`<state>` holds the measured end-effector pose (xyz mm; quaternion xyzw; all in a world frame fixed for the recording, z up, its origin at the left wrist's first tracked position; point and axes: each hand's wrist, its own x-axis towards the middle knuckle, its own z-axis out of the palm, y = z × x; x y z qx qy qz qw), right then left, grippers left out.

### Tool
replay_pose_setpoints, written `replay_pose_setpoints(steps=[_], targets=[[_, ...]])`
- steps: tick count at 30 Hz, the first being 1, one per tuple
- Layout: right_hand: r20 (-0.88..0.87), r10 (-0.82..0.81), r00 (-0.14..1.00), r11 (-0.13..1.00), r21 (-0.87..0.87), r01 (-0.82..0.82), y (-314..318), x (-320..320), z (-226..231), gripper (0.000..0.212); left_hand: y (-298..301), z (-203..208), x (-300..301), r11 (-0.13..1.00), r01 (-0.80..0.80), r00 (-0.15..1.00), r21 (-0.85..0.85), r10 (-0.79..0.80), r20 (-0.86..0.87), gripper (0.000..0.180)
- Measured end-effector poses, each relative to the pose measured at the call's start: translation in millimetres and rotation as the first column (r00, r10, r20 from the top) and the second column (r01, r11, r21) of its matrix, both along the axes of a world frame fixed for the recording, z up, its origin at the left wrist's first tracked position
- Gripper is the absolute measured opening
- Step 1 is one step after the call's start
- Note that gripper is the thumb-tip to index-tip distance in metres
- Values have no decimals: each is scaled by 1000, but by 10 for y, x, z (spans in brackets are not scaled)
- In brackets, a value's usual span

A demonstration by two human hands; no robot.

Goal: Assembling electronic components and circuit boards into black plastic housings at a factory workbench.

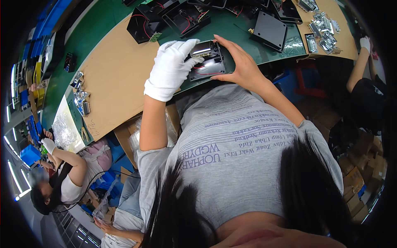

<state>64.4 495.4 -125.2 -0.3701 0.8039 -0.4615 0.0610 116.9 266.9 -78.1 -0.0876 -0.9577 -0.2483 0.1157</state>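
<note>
A black plastic housing (pixel 220 56) with a shiny silver reflector (pixel 211 68) and thin red wires inside lies between my hands at the table's near edge. My left hand (pixel 170 66), in a white glove, closes on its left side, with the thumb and fingertips reaching over the inside. What those fingertips press on is partly hidden. My bare right hand (pixel 244 65) grips the right side, its thumb at the near edge and a finger at the far edge.
Several black housings (pixel 182 20) with red wires stand along the far side, one turned over (pixel 269 31) at the right. Silver reflectors lie in piles at the right (pixel 324 31) and left (pixel 81 101). Cardboard (pixel 111 70) covers the green table (pixel 101 31). Other people work at left and right.
</note>
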Motion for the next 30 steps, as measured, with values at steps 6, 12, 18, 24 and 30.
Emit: replay_pose_setpoints(steps=[6,12,18,24,30], targets=[[-19,-4,1000,1000,-1,4,0,7,-18,101,112,22,-36,928,48,998,-370,-32,49,42],[-43,-11,999,1000,0,11,-12,8,-28,100,280,80,-87,783,41,993,-620,37,113,33],[-33,-3,999,1000,7,4,-10,12,-3,100,187,136,-94,911,102,987,-400,-41,158,25],[-40,-11,999,1000,23,12,-5,6,-35,98,297,84,-115,803,74,995,-591,-17,101,27],[-50,-2,999,1000,18,3,-7,-8,-31,97,221,37,-152,794,108,994,-599,-102,44,33]])
